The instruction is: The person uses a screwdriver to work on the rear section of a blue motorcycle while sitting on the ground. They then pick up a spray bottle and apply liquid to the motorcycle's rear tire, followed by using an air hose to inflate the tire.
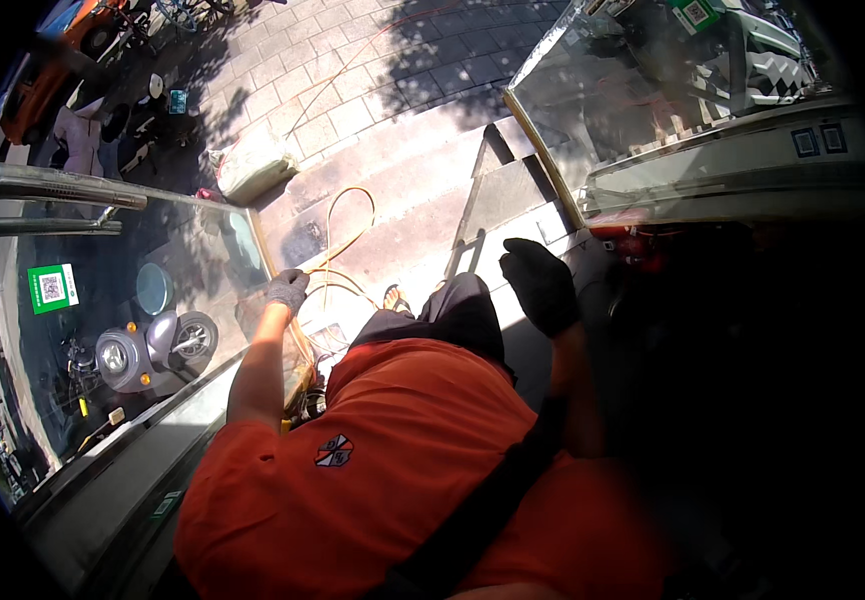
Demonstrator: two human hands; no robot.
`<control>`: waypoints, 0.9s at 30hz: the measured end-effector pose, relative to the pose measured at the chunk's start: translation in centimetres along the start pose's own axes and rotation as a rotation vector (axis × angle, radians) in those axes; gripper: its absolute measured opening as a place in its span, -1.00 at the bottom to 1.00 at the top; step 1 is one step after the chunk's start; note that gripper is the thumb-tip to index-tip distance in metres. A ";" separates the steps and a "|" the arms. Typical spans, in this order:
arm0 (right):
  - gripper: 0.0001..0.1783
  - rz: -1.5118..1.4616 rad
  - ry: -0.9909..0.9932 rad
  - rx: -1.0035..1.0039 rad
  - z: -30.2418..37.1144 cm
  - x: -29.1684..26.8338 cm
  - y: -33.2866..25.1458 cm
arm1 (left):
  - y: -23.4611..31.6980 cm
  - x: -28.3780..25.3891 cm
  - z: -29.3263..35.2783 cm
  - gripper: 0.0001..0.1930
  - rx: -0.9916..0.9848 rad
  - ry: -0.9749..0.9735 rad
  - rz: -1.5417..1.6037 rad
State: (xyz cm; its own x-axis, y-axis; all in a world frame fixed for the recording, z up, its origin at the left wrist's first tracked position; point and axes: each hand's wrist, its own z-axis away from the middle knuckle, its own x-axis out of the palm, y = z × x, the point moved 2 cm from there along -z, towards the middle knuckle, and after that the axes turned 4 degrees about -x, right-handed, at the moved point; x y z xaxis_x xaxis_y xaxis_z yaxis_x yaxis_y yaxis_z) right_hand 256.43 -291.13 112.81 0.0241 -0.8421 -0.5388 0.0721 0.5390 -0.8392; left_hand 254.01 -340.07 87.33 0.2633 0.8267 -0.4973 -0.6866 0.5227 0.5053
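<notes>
My left hand (289, 289), in a grey work glove, is closed around the wood-coloured edge of the left glass door (198, 240). Beside its fingers an orange cable (368, 232) rises in a loop and trails down toward the ground. My right hand (541, 286), in a dark glove, hangs in the shade with its fingers curled into a loose fist; nothing shows in it. The right glass door (553, 165) stands just beyond that hand, apart from it. Between my hands are my dark shorts and one sandalled foot (396, 298).
Stone steps (403, 175) lead down to a paved sidewalk (328, 85). A stuffed pale sack (255, 170) lies on the steps at the left. Through the left glass show a grey scooter (158, 352) and a round bluish object (155, 288). Parked motorbikes and an orange car (48, 85) stand farther off.
</notes>
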 end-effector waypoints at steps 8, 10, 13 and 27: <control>-0.63 -0.106 -0.130 0.028 -23.5 -3.4 -0.9 | 13.1 -3.1 -12.1 -0.57 0.009 0.197 0.226; -0.57 -0.072 -0.121 0.009 -29.8 -3.9 -0.3 | 11.9 0.1 -12.6 -0.63 -0.226 0.229 0.275; -0.53 -0.078 -0.216 0.067 -38.6 -2.7 1.6 | 9.1 4.2 -8.9 -0.67 -0.488 0.114 0.338; -0.49 -0.119 -0.090 0.095 -67.9 -1.4 12.2 | 29.8 1.9 -40.2 -0.64 -0.386 0.039 0.243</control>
State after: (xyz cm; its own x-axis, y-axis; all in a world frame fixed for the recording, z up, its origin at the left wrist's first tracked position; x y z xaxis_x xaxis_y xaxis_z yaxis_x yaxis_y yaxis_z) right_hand 189.54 -282.07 98.31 0.0982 -0.9004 -0.4239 0.1739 0.4349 -0.8835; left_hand 206.83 -331.34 73.10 0.0428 0.9031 -0.4274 -0.9296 0.1928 0.3142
